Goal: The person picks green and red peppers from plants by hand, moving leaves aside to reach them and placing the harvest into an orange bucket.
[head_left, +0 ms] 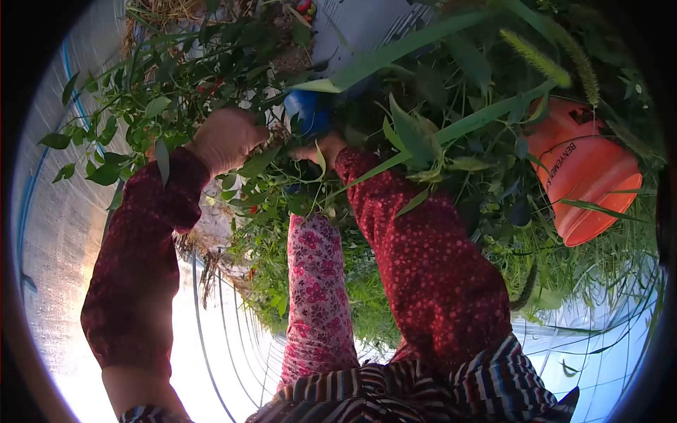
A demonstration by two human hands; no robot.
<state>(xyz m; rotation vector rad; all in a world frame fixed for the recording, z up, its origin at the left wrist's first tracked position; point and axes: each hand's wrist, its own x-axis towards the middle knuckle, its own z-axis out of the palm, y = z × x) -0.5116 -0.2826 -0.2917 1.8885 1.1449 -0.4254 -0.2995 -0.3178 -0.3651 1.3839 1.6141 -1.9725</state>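
My left hand [227, 138] is among the leafy pepper plants [159, 106], fingers curled in toward the stems. What it grips is hidden, and I cannot tell what it is. My right hand [321, 149] reaches in from the other side, close to the left one, its fingers mostly covered by leaves. Just beyond the right hand is a smooth blue surface [305, 109], in line with my leg and looking like footwear. Small red peppers [210, 89] show through the foliage beyond my left hand. Dark red patterned sleeves cover both forearms.
An orange bucket [585, 173] with black lettering leans in the weeds to the right. Long grass blades [451, 134] cross over my right forearm. Plastic sheeting [67, 183] lies along the left side. More red fruit [305, 7] is at the far edge.
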